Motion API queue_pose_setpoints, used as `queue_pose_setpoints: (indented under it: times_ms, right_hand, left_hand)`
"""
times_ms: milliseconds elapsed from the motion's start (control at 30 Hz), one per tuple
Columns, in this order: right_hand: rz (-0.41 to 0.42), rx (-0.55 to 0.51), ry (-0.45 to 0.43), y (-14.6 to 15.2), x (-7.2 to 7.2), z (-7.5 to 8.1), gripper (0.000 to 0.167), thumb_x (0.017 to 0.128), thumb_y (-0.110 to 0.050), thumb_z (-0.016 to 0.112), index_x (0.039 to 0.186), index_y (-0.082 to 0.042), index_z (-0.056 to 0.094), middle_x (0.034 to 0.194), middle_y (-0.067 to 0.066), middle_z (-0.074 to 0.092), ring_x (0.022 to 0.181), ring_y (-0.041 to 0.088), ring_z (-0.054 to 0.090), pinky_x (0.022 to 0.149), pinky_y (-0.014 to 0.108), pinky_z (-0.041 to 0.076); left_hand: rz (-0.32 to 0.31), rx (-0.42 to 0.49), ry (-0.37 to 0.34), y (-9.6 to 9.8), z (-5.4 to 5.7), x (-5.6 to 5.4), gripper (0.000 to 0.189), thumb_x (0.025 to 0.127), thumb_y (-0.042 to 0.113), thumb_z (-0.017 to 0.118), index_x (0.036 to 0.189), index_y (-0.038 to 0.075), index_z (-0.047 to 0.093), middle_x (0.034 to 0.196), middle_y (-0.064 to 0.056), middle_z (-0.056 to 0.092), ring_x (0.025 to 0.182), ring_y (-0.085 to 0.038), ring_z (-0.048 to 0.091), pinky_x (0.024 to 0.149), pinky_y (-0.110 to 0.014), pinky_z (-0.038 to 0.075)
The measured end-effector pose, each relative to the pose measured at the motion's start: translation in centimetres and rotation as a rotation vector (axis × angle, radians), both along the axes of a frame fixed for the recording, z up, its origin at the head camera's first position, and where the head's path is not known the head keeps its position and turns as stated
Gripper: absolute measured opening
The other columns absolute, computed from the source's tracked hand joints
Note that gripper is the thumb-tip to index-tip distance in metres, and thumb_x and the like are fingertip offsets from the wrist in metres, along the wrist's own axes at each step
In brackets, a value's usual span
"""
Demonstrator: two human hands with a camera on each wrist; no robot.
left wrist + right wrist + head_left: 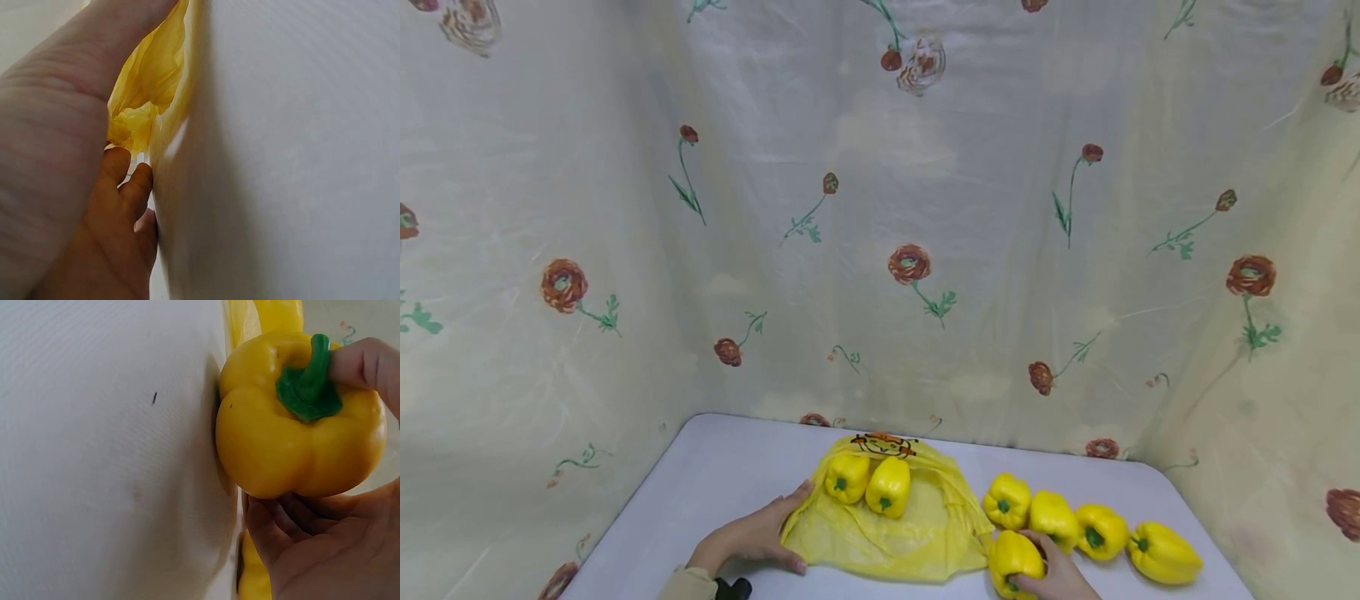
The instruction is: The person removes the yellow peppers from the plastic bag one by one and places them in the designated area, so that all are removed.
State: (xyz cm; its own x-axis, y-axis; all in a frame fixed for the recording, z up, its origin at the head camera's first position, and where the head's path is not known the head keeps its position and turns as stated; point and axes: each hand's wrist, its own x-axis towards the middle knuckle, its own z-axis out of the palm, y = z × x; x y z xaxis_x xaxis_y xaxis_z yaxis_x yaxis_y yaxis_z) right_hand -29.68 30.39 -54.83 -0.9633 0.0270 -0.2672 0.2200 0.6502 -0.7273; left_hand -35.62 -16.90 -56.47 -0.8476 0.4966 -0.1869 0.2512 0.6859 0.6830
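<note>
A yellow plastic bag point(880, 546) with a printed design at its far end lies spread on the white table. Two yellow bell peppers point(888, 487) rest at the bag's far part. At the bag's left edge is my left hand point(758, 531), its fingers extended and thumb apart, touching the plastic. My right hand point(1055, 575) grips another yellow bell pepper point(300, 450) by the bag's right edge. In the right wrist view the thumb is by its green stem and the fingers are on the opposite side.
Several more yellow bell peppers point(1102, 532) form a row to the right of the bag. The white table point(715, 467) has rounded far corners. A flower-printed curtain point(880, 208) hangs behind it and along both sides.
</note>
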Motion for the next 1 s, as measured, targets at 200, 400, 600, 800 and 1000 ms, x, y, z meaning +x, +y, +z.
queue_pose_setpoints:
  times_ms: [200,400,600,800,1000]
  right_hand:
    - [0.011,0.006,0.001,0.1,0.3,0.0,0.085,0.075,-0.04,0.08,0.14,-0.001,0.042,0.13,0.023,0.054,0.105,0.03,0.058,0.086,0.049,0.051]
    - [-0.008,0.014,-0.039,-0.2,0.6,0.6,0.107,0.066,-0.064,0.077,0.144,-0.003,0.036,0.136,0.026,0.047,0.107,0.031,0.056,0.087,0.05,0.05]
    - [0.042,-0.079,-0.01,-0.1,1.1,1.2,0.105,0.077,-0.054,0.075,0.151,-0.003,0.021,0.151,0.028,0.029,0.132,0.044,0.039,0.104,0.064,0.036]
    - [0.168,-0.096,0.02,0.4,1.2,2.1,0.101,0.088,-0.047,0.066,0.155,-0.008,0.003,0.157,0.032,0.009,0.14,0.054,0.017,0.107,0.072,0.024]
    - [0.211,-0.081,0.055,0.6,1.1,2.2,0.108,0.087,-0.05,0.066,0.155,-0.009,-0.008,0.157,0.03,-0.004,0.142,0.055,0.002,0.11,0.074,0.012]
  left_hand:
    - [0.004,-0.004,0.0,0.1,0.1,0.0,0.123,0.066,0.052,0.084,0.157,0.017,0.008,0.162,-0.012,0.014,0.142,-0.051,0.02,0.114,-0.066,0.02]
    - [-0.003,-0.004,0.007,0.0,0.1,-0.1,0.123,0.066,0.052,0.083,0.157,0.017,0.008,0.162,-0.012,0.014,0.142,-0.051,0.019,0.114,-0.066,0.02]
    - [-0.005,0.001,-0.005,0.1,0.1,-0.1,0.123,0.066,0.053,0.083,0.157,0.018,0.007,0.163,-0.011,0.013,0.142,-0.051,0.018,0.114,-0.066,0.02]
    - [0.004,-0.001,-0.012,0.0,0.0,-0.1,0.124,0.066,0.054,0.083,0.157,0.018,0.007,0.163,-0.011,0.013,0.143,-0.05,0.018,0.115,-0.065,0.019]
    - [0.012,0.007,-0.02,0.0,-0.1,-0.1,0.123,0.066,0.053,0.083,0.157,0.018,0.008,0.163,-0.011,0.014,0.142,-0.051,0.018,0.114,-0.066,0.019]
